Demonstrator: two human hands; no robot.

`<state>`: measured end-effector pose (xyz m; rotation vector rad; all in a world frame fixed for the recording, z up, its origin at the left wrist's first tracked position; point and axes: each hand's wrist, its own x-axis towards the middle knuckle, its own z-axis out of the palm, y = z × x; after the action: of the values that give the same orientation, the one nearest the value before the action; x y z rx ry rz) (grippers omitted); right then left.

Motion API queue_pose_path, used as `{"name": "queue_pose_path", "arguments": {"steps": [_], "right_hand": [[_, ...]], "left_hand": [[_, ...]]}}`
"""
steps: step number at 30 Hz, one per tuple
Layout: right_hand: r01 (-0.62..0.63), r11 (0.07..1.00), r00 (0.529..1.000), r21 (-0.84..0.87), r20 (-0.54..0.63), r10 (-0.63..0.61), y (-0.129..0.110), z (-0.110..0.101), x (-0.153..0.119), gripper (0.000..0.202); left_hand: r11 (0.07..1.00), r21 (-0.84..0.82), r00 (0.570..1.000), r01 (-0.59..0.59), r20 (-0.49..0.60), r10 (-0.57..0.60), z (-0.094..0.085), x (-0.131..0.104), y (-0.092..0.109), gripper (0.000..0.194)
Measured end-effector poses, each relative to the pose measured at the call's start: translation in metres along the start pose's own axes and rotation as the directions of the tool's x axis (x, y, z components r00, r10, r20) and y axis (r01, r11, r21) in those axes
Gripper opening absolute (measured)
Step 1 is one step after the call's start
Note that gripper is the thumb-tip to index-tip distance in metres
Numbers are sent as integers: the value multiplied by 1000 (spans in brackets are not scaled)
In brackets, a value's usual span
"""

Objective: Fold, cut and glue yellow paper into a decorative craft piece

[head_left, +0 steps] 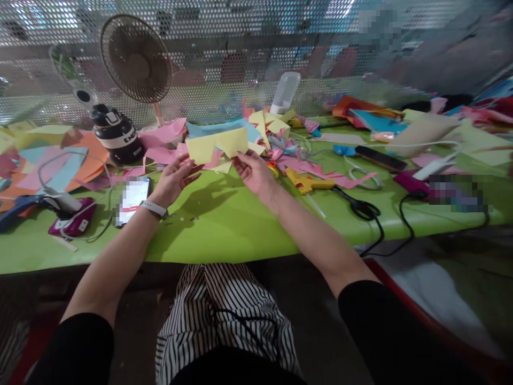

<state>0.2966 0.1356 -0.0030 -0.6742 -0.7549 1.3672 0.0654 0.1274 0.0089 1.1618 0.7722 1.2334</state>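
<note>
Between my two hands, a cut piece of pale yellow paper (pixel 202 149) is held up above the green table, with a notch in its lower edge. My left hand (pixel 175 179) pinches its lower left corner between thumb and fingers. At the lower right corner, my right hand (pixel 255 172) grips the same sheet. Behind it lie a light blue sheet (pixel 224 128) and a heap of pink and yellow scraps (pixel 274 125). Just right of my right hand rests a yellow hot glue gun (pixel 306 181) with a clear glue stick near it.
A phone (pixel 134 199) and a purple power block (pixel 76 216) lie left. Behind stand a black bottle (pixel 116 133), a fan (pixel 136 59) and a clear container (pixel 286 92). Black scissors (pixel 363 207), a dark phone (pixel 380 159) and cables lie right on the green table (pixel 224 230).
</note>
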Motion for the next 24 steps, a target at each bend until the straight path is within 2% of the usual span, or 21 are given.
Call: {"name": "queue_pose_path", "arguments": {"steps": [6, 9, 15, 20, 24], "right_hand": [[-36, 995, 992, -88, 120, 47, 1, 5, -6, 27], [-73, 996, 992, -52, 104, 78, -2, 4, -5, 18], [-101, 994, 995, -34, 3, 101, 3, 0, 3, 27], [-107, 994, 994, -15, 18, 107, 5, 2, 1, 29], [-170, 985, 985, -35, 22, 171, 4, 4, -2, 20]], "left_hand": [[997, 44, 991, -62, -113, 67, -5, 5, -2, 43], [996, 54, 992, -77, -98, 82, -4, 6, -1, 45], [995, 60, 993, -82, -76, 86, -5, 5, -2, 58], [996, 24, 988, -90, -123, 92, -6, 5, -4, 61], [995, 10, 987, -100, -128, 101, -8, 6, -4, 60]]}}
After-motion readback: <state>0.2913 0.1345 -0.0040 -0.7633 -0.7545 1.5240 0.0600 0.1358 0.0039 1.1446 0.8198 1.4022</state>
